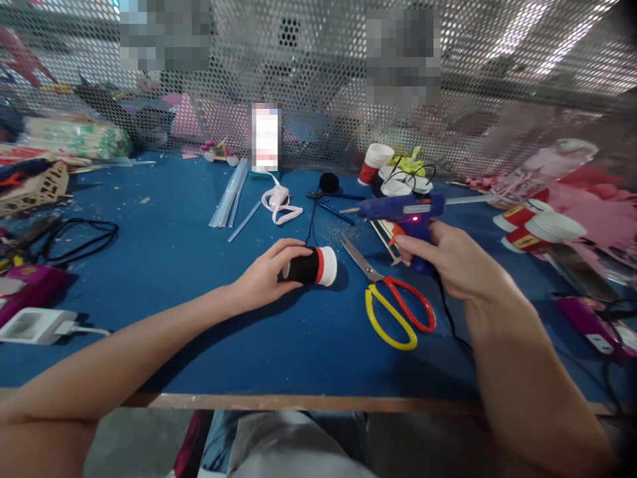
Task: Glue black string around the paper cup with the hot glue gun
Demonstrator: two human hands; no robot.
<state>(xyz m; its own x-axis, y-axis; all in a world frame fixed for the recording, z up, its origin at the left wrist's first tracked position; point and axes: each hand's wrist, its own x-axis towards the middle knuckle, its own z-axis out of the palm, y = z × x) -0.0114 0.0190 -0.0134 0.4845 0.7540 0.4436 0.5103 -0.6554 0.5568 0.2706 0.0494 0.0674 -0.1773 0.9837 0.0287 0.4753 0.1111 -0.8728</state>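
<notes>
My left hand [271, 273] is closed round a paper cup [326, 267] lying on its side. Black yarn covers most of the cup, leaving a red band and a white rim at its right end. A strand runs from the cup back to a black yarn ball [329, 182]. In my right hand [450, 255] is a blue glue gun [398, 208], held above the table with its nozzle pointing left and a red light lit. A clear glue stick [470, 199] sticks out of its back. Scissors [378, 275] with one yellow and one red handle lie between my hands.
Several glue sticks [231, 196] and a white ribbon [280, 202] lie behind my left hand. A phone [266, 139] leans against the perforated metal screen [318, 79]. Paper cups [540, 232] stand or lie at the right. A white charger [37, 325] and purple power strip [30, 285] are at left.
</notes>
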